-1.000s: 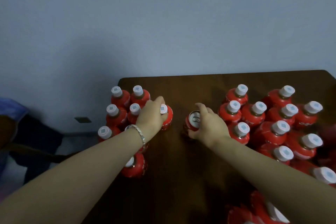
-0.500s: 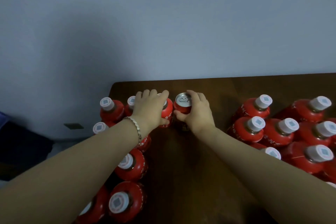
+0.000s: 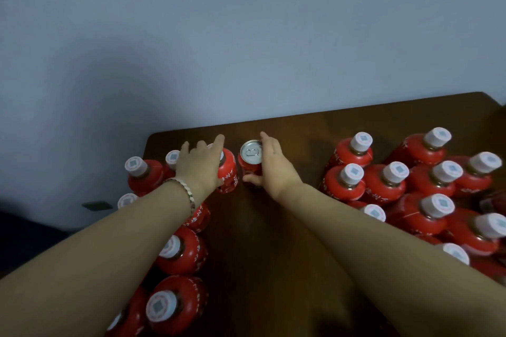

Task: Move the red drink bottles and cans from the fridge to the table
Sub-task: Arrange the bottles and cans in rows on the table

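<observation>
Gently now: my left hand [image 3: 200, 169] grips a red bottle [image 3: 227, 172], my right hand [image 3: 273, 169] the red can [image 3: 250, 154]; I should let go straight upward.

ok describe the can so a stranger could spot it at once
On the dark wooden table, look near the far edge, between the two clusters of red bottles. The can stands there in the right hand; it alone has a flat silver top, not a white cap.
</observation>
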A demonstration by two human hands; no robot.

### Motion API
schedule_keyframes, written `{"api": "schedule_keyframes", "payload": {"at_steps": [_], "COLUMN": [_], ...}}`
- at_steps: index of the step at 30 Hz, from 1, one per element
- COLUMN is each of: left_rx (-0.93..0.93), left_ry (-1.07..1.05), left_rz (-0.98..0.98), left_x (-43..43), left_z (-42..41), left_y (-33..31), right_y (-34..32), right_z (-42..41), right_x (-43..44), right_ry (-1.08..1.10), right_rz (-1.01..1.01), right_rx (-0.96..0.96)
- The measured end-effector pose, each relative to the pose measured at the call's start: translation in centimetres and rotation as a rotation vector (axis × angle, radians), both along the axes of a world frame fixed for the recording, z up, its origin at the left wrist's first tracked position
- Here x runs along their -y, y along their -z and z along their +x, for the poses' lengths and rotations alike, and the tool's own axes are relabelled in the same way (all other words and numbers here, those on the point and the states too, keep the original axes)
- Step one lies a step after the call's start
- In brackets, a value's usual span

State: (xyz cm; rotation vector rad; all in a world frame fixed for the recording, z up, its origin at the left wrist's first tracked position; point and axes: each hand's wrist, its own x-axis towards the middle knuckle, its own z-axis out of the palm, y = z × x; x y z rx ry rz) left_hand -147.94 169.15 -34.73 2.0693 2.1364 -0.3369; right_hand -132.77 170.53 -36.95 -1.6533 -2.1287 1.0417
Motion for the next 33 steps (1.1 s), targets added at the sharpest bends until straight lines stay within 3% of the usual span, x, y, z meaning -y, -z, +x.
{"api": "schedule_keyframes", "payload": {"at_steps": [3,8,9,11,14,18,21,25,33], "left_rx": [-0.067,0.417,0.521,0.554,0.370,0.307,0.381,0.562,0.446], "left_ry": [0.000,0.229,0.279,0.371,0.405,0.366,0.325,0.076,-0.045], "left_rz": [0.052,0.286,0.244,0.085,-0.088,-0.032,-0.042,-0.025,0.098], "left_x": [0.9,2.0,2.0,1.6,1.0,1.7,3.2,6.7,9.8], "left_z": [2.1,8.6,10.5,13.9,17.5,18.7,17.3,12.9,3.2], "left_y": [-1.1,-3.0,-3.4,-3.6,-2.9,-2.2,-2.6,-2.9,-2.2], "right_y": [-1.7,-4.4,-4.8,-5.0,-5.0,-4.6,-4.2,-4.3,-4.1], "right_z": [1.5,9.6,11.4,14.1,15.7,15.8,15.7,14.6,7.2], "right_x": [1.5,5.9,6.7,7.7,8.2,8.6,9.4,10.2,8.7], "right_ry": [-0.112,0.042,0.077,0.140,0.169,0.149,0.173,0.149,0.100], "right_rz": [0.026,0.363,0.310,0.092,-0.037,-0.063,-0.089,-0.143,-0.177], "right_rx": [0.177,0.334,0.444,0.602,0.518,0.451,0.393,0.329,0.183]}}
